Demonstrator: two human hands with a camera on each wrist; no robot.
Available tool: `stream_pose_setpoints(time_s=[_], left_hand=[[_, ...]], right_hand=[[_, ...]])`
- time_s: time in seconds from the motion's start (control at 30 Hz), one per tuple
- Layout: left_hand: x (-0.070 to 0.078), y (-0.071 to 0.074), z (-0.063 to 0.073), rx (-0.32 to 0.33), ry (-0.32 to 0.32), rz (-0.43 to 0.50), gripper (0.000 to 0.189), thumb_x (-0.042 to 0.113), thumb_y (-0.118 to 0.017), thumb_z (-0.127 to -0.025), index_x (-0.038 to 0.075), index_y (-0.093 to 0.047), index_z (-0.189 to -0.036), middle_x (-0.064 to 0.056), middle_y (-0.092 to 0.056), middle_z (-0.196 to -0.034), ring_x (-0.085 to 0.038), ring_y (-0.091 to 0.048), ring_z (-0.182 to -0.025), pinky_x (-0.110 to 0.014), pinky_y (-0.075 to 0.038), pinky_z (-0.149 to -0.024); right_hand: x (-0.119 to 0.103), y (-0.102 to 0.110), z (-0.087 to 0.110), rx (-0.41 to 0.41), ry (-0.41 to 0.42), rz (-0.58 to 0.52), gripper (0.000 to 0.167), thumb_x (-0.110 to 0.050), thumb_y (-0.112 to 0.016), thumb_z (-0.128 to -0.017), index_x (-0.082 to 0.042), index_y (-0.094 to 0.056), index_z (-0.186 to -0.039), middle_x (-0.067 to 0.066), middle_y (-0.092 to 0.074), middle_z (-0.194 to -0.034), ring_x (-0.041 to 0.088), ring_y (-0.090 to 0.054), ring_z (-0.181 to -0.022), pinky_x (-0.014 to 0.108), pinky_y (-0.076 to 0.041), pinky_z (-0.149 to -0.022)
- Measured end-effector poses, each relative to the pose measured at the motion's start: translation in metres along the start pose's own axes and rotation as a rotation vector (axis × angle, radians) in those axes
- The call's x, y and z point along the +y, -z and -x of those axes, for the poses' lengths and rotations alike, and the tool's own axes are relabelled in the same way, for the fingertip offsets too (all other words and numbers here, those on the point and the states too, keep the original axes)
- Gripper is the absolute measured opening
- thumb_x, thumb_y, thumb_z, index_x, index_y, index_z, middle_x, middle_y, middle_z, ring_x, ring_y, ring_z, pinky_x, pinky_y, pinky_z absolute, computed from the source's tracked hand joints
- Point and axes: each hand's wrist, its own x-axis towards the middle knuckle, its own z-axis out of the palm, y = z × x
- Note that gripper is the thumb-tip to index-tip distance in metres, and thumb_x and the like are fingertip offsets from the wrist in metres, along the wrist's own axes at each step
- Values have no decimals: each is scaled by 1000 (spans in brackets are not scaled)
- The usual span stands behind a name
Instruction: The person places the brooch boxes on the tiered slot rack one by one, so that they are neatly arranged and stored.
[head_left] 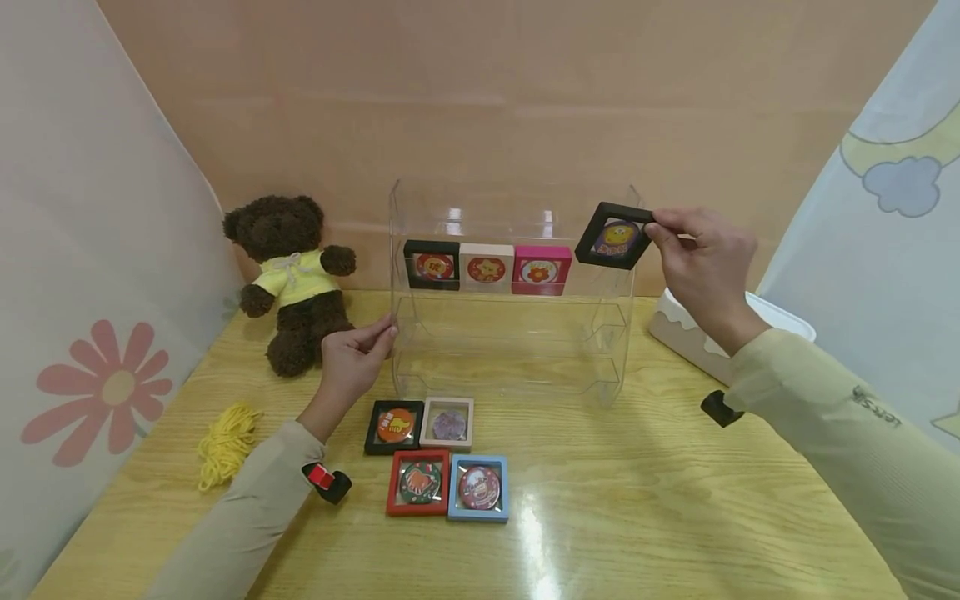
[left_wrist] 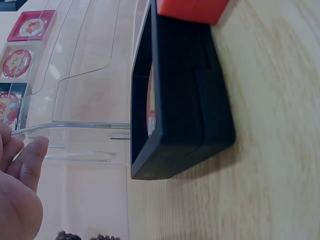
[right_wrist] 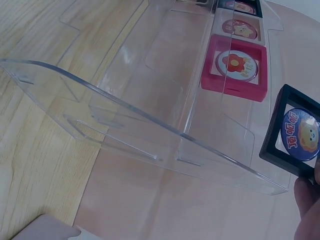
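Observation:
My right hand (head_left: 705,258) pinches the corner of a black square display frame (head_left: 619,237) holding a purple badge with a yellow character. It is tilted in the air by the upper right end of a clear tiered display rack (head_left: 517,312). With thumb and fingers, my left hand (head_left: 352,362) pinches the rack's left side edge. On the upper tier stand a black frame (head_left: 432,266), a cream frame (head_left: 487,269) and a pink frame (head_left: 542,271), side by side. The right wrist view shows a gap between the held frame (right_wrist: 277,130) and the pink one.
Before the rack lie a black frame (head_left: 393,427), a pale pink frame (head_left: 447,423), a red frame (head_left: 418,482) and a light blue frame (head_left: 478,488). A brown teddy bear (head_left: 288,275) and yellow yarn (head_left: 227,446) are at left, a white-and-beige box (head_left: 690,337) at right.

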Motion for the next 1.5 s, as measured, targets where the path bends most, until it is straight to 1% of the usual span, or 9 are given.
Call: stream_pose_setpoints(time_s=[0.23, 0.4, 0.53, 0.73, 0.83, 1.0, 1.17, 1.33, 1.5], left_hand=[[1, 0, 0, 5, -7, -31, 19, -9, -63, -88, -16, -63, -106, -26, -65, -95, -48, -63, -74, -17, -55, -59], [1, 0, 1, 3, -8, -36, 20, -9, -62, -88, -15, -63, -106, -26, -65, -94, -46, -63, -76, -18, -55, -60], [0, 0, 1, 2, -6, -40, 20, -8, -63, -88, -15, -63, -106, -26, -65, -93, -45, -64, -77, -18, -55, -61], [0, 0, 0, 6, -19, -55, 20, -8, -63, -88, -15, -64, -106, -26, -65, -92, -45, -64, -75, -17, -55, -60], [-1, -1, 1, 5, -24, -43, 19, -9, -63, -87, -16, -63, -106, -26, -65, -92, -46, -64, -75, -18, -55, -61], [-1, 0, 1, -8, -21, -21, 20, -9, -62, -88, -17, -63, -106, -27, -65, -92, -47, -63, -76, -20, -56, -61], [-1, 0, 1, -4, -17, -15, 20, -9, -62, -88, -16, -63, -107, -27, -65, -92, -47, -63, -78, -20, -56, -61], [-1, -1, 1, -1, -7, -16, 20, -9, -62, -88, -16, -63, -107, -27, -65, -92, -46, -63, -79, -20, -56, -62], [0, -1, 1, -1, -5, -37, 20, -8, -62, -88, -15, -63, -107, -26, -65, -93, -44, -64, -79, -20, -56, -62]], right_hand=[[3, -4, -4, -3, 12, -3, 8, 2, -75, -80, 5, -75, -88, 14, -71, -87, -16, -54, -79, 2, -44, -66], [5, -9, -4, -21, 23, -17, 9, 2, -73, -81, 6, -75, -90, 14, -71, -90, 13, -66, -80, 3, -45, -68], [5, -12, -3, -62, 63, 20, 11, 2, -72, -83, 7, -74, -93, 16, -70, -93, 31, -67, -79, 0, -41, -70], [4, -16, -3, -104, 100, 71, 13, 2, -68, -86, 9, -72, -96, 18, -69, -99, 34, -67, -81, -2, -37, -73], [5, -17, -3, -122, 115, 111, 13, 1, -67, -87, 9, -71, -97, 17, -68, -102, 34, -66, -81, 4, -41, -70], [8, -17, -3, -143, 133, 161, 13, 0, -65, -89, 9, -70, -98, 17, -68, -104, 33, -66, -83, 25, -49, -64], [9, -19, -3, -150, 173, 172, 11, 3, -64, -88, 10, -69, -95, 20, -68, -100, 36, -65, -88, 49, -53, -70], [13, -21, 1, -171, 252, 160, 11, 7, -64, -86, 11, -67, -95, 23, -65, -90, 37, -62, -80, 48, -53, -66], [16, -21, 6, -203, 311, 148, 13, 9, -62, -85, 13, -68, -96, 23, -63, -89, 36, -62, -78, 47, -54, -63]])
